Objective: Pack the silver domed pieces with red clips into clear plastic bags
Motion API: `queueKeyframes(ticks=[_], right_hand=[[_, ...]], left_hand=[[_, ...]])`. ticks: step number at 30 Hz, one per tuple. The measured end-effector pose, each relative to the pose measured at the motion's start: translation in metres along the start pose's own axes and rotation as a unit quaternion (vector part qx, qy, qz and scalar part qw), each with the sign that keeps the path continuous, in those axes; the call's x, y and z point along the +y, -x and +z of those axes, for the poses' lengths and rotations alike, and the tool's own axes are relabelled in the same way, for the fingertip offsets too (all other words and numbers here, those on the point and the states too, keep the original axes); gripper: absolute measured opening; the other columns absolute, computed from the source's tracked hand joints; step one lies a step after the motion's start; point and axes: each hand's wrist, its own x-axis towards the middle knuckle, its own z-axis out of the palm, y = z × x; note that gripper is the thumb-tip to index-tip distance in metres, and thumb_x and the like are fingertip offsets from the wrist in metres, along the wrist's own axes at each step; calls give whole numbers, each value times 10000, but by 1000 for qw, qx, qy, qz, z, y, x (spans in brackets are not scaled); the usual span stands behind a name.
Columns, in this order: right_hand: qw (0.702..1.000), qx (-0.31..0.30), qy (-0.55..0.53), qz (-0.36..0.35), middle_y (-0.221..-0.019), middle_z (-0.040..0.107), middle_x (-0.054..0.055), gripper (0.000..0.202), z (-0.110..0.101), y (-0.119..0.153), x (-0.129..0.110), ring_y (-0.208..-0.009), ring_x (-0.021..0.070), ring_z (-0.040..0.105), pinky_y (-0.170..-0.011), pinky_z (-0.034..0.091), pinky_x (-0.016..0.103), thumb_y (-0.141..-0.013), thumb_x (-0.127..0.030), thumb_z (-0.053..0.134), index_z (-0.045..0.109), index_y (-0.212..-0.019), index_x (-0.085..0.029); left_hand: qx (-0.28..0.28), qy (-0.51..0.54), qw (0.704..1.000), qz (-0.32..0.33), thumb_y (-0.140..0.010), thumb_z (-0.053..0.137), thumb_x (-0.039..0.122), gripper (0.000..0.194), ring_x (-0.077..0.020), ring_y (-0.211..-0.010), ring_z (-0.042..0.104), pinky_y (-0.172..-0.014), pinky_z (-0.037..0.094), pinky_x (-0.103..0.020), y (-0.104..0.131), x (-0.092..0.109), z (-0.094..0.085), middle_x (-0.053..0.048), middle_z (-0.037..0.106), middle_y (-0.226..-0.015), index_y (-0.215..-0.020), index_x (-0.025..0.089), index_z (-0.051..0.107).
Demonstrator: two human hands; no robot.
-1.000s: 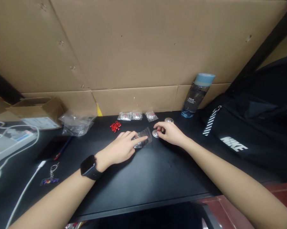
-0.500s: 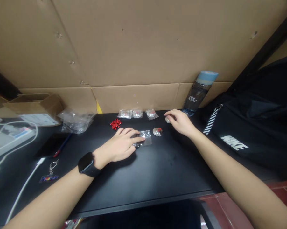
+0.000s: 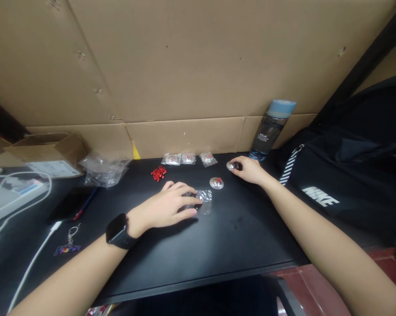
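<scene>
My left hand (image 3: 171, 205) lies palm down near the middle of the table, fingers spread, with the fingertips on a small clear plastic bag (image 3: 205, 202). A silver domed metal disc with a red cord on top, like a finger cymbal (image 3: 217, 183), rests just beyond the bag. Farther right, my right hand (image 3: 248, 169) has its thumb and fingers closed at the edge of another silver finger cymbal (image 3: 231, 166), partly hidden by them. Several bagged finger cymbals (image 3: 188, 158) stand in a row along the back. Left of them lies a pile of red cords (image 3: 159, 173).
A water bottle (image 3: 267, 134) and a black backpack (image 3: 329, 184) stand at the right. On the left are a cardboard box (image 3: 49, 153), crumpled plastic bags (image 3: 106, 170), a phone (image 3: 71, 205), a keychain (image 3: 68, 249) and a white cable (image 3: 33, 263). Cardboard (image 3: 185, 79) walls the back.
My left hand has slid the plastic bag slightly toward me and to the right. The fingers of my right hand have come down around the finger cymbal's edge, leaving more of it visible.
</scene>
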Motion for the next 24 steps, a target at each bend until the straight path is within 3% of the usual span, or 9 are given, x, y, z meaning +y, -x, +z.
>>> queueKeyframes(ticks=[6,11,19,24], right_hand=[[1000,10,6,12,-1201,737,72,270,-2,2,-4,-1098,308,674,-908,449,434,-836,-261,678,727,-1101,-251],[1000,10,11,17,-1194,743,61,250,-4,2,-4,-1106,314,669,-898,414,437,-827,-279,685,732,-1072,-262],[999,18,16,29,-1157,763,41,248,-7,2,-2,-1091,321,671,-919,384,449,-747,-290,762,742,-993,-268],[999,20,5,28,-1037,791,23,264,-10,3,-3,-1000,306,698,-879,391,417,-722,-277,762,742,-985,-280]], left_hand=[[-25,-2,999,34,-1021,528,519,401,-291,-1219,545,-978,348,-435,0,26,-1,-65,599,-1392,-1387,375,607],[-25,4,999,47,-1033,518,491,361,-268,-1167,561,-953,366,-412,-2,35,-2,-50,617,-1354,-1348,348,626],[25,22,998,58,-1067,465,429,316,-240,-1141,575,-960,371,-389,-4,30,-8,-66,654,-1288,-1264,294,671],[79,-14,996,31,-1061,462,415,309,-231,-1133,584,-951,347,-396,0,12,-20,-55,684,-1230,-1190,275,704]])
